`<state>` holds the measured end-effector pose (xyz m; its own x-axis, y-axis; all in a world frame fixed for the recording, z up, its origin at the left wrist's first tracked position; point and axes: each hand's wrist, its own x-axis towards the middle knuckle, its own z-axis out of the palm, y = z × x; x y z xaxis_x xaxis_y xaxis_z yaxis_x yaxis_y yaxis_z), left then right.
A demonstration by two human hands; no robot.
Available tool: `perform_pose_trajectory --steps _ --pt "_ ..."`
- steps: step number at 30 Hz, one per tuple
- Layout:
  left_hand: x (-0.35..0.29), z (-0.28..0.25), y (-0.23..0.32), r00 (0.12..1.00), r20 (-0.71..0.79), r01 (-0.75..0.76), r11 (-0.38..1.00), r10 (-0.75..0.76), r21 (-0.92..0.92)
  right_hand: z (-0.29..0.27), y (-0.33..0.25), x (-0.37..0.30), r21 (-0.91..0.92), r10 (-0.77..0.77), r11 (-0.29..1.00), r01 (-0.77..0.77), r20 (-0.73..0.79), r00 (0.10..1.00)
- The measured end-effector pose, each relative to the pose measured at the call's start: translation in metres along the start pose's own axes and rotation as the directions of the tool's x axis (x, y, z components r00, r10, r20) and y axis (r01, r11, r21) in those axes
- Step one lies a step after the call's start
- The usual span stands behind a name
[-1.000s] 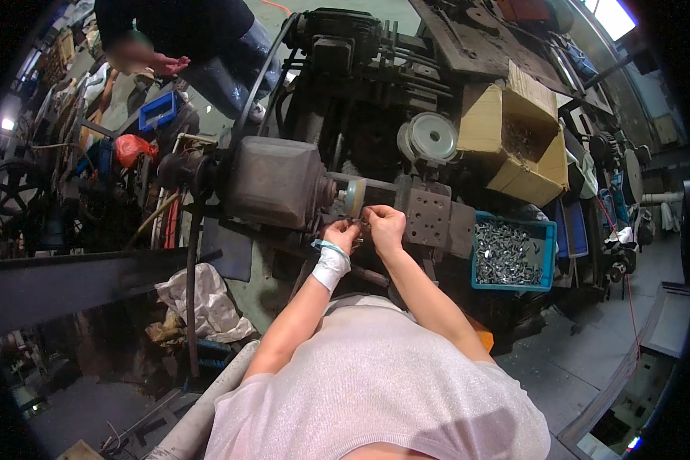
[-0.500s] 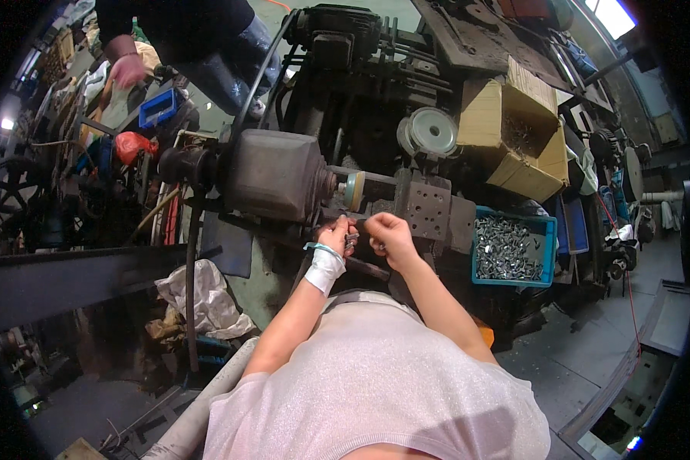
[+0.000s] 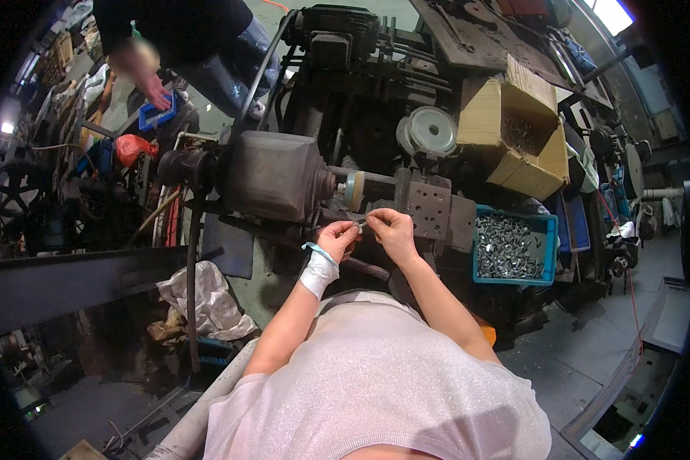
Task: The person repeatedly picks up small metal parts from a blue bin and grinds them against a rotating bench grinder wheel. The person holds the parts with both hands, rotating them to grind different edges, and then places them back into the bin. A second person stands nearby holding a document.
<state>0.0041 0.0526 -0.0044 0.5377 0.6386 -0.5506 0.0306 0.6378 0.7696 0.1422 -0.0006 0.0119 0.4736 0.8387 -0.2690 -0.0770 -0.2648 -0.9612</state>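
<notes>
Your 2 hands pinch 1 small metal part [image 3: 360, 224] between them, left hand [image 3: 337, 239] and right hand [image 3: 391, 230] both closed on it, just before the machine [image 3: 272, 176]. It looks stiff, light, easily dropped; hold its ends.

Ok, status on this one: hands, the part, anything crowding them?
Left hand and right hand pinch a small metal piece together. Machine spindle just beyond. Nothing between them.

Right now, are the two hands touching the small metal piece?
Touching. Head view: left hand and right hand both pinch the small metal piece between fingertips.
</notes>
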Motion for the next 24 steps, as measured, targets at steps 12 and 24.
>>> perform_pose_trajectory --steps 12,24 --pt "0.024 0.013 -0.004 0.981 -0.195 0.006 0.999 0.000 0.032 0.018 0.011 0.029 0.120 0.170 0.981 -0.153 -0.153 0.973" --pt "0.025 0.016 -0.005 0.983 -0.181 -0.029 1.000 0.029 0.003 0.021 0.032 0.037 0.095 0.079 0.994 -0.059 -0.220 0.972"
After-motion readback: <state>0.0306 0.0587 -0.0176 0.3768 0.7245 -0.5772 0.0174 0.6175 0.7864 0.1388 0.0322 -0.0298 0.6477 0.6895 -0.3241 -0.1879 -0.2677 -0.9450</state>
